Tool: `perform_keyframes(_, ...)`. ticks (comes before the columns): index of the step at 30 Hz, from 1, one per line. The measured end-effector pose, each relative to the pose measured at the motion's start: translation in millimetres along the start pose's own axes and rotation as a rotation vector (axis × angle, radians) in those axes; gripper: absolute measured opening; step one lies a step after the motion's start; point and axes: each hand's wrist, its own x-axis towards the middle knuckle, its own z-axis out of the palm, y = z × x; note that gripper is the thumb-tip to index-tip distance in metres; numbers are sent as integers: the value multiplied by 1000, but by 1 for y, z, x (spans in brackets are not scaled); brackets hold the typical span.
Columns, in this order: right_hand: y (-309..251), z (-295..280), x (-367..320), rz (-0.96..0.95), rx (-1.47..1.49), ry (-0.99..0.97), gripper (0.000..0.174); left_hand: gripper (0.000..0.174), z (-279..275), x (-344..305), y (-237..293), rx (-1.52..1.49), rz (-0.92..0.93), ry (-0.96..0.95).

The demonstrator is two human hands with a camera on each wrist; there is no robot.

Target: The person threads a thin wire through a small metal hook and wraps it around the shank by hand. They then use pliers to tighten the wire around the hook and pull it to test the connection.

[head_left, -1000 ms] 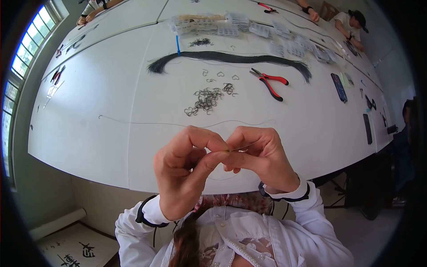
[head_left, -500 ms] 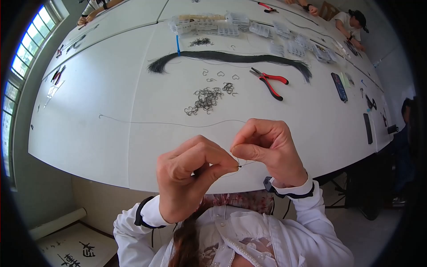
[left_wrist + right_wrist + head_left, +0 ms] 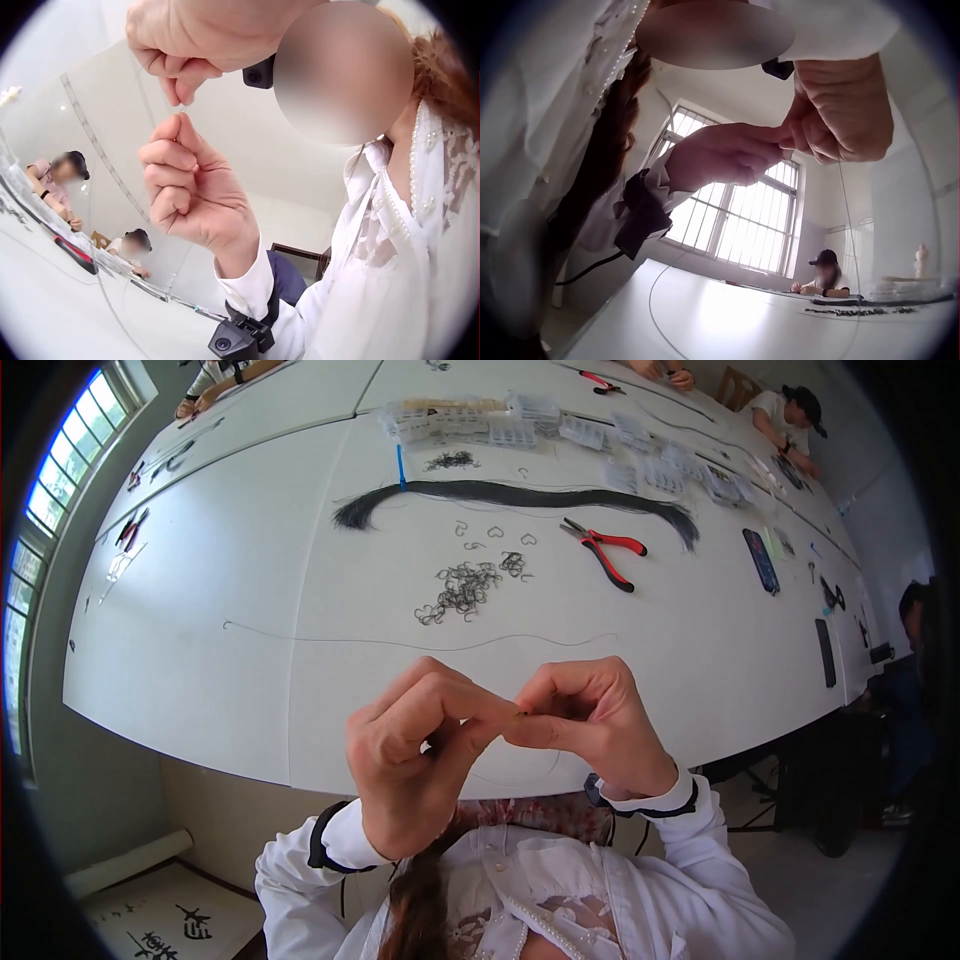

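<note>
In the head view my left hand [image 3: 420,755] and right hand [image 3: 595,725] meet fingertip to fingertip above the front of the table. The left thumb and index finger pinch a tiny dark piece [image 3: 521,713], mostly hidden by the fingers. A thin wire-like strand [image 3: 845,196] hangs from my right hand [image 3: 840,109], whose thumb and index finger pinch it. A second strand [image 3: 400,643] with a hooked left end lies just beyond the hands. Farther back is a pile of small dark hooks [image 3: 465,590], with a few heart-shaped ones beside it.
Red-handled pliers [image 3: 606,555] lie right of the hooks. Behind them stretches a dark strand bundle [image 3: 530,492] with a blue tie [image 3: 401,468]. Clear plastic boxes [image 3: 510,430] stand farther back. A phone [image 3: 760,560] lies at the right. Other people sit around the table.
The right hand rose away from the left, showing a small dark piece at the left fingertips, then came back down. Now the fingertips meet again, slightly lower than at first.
</note>
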Motion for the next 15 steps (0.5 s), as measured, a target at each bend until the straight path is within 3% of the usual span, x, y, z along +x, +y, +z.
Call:
perform_keyframes(5, 3, 13, -10, -96, -197, 113, 3, 13, 4, -1, -11, 28, 46, 120)
perform_keyframes(7, 4, 19, -13, -442, -584, 271, 5, 13, 4, -1, -11, 48, 48, 133)
perform_keyframes(8, 6, 19, -15, -442, -584, 271, 5, 13, 5, -1, -11, 68, 49, 146)
perform_keyframes(10, 12, 19, -18, -777, -1054, 344, 13, 13, 5, -2, -7, 159, 74, 143)
perform_keyframes(15, 11, 17, -21, -1028, -1322, 401, 25, 12, 7, -2, -8, 350, 216, 160)
